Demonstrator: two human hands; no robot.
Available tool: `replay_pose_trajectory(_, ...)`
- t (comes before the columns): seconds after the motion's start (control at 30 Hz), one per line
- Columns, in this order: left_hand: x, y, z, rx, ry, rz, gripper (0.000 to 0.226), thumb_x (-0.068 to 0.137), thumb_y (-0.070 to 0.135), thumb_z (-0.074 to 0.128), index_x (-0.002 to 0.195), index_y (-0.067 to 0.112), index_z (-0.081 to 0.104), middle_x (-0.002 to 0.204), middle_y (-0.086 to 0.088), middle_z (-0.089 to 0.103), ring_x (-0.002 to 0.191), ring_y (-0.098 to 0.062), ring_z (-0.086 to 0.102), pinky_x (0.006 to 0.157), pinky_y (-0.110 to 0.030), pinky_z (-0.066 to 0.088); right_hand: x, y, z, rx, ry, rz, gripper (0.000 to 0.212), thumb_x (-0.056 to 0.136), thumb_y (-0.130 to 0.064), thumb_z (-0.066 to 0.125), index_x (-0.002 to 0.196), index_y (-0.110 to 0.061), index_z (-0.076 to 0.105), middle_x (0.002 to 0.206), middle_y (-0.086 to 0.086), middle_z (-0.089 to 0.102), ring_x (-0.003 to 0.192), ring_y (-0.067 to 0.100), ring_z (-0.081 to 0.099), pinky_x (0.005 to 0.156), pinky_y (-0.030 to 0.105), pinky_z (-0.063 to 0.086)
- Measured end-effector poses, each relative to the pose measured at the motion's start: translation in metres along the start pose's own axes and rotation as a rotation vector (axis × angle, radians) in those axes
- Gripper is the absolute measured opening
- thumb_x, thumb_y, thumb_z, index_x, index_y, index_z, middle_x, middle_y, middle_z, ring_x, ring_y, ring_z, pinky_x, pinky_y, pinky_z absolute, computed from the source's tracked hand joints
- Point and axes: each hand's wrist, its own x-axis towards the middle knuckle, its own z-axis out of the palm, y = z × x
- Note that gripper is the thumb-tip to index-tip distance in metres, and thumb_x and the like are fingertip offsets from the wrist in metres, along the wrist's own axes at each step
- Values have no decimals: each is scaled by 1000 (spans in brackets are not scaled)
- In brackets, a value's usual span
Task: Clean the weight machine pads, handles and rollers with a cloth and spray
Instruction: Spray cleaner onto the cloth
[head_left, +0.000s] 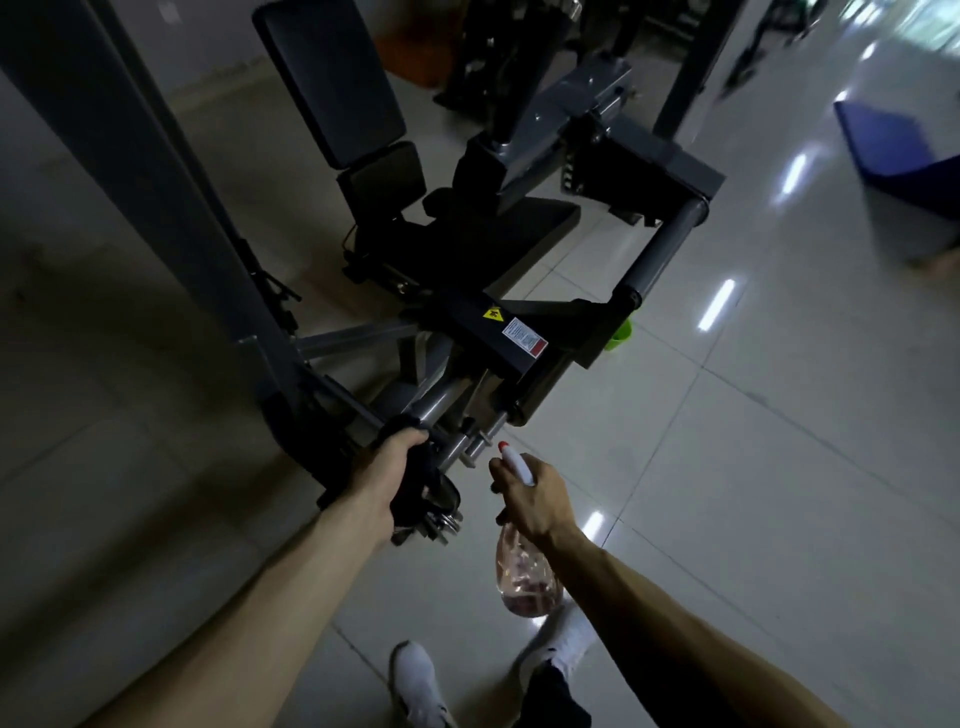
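"Black cloth (415, 491): where is it kept?"
"Wrapped round the machine bar (358, 406), gripped there by the left hand (384, 478)."
"Spray bottle (524, 571)?"
"Clasped by the right hand (530, 499), just right of the cloth, nozzle aimed up-left at the bar."

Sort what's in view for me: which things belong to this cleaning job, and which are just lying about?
Job: left hand gripping the dark cloth on a machine bar; right hand holding the spray bottle; back pad; seat pad; roller.
Lying about: blue mat on the floor; green tub behind the frame.
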Motion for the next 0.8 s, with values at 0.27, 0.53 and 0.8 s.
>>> replay_pose_trajectory(0.27,-3,50,32,-85,-152,30,25,84,36,72,88,12,74,73,-9,67,59,-24,58,56,-30,45,16,-84,-34,39,247,-319,40,79,-42,66,109,-32,42,101,6,57,87,29,66,70,51,62)
replay_pose_trajectory(0.53,9,86,66,-95,-138,-4,25,89,37,70,81,13,72,59,-4,66,55,-21,57,51,-27,44,97,-144,-63,-144,357,-588,38,94,-23,71,130,-24,61,113,-8,61,100,7,57,89,36,55)
replay_pose_trajectory(0.8,22,118,89,-89,-57,8,41,78,46,78,103,13,77,101,-14,77,97,-31,70,90,-39,54,166,-178,-46,-81,196,-661,46,99,-22,64,144,-28,52,129,-11,52,112,-6,53,100,26,49)
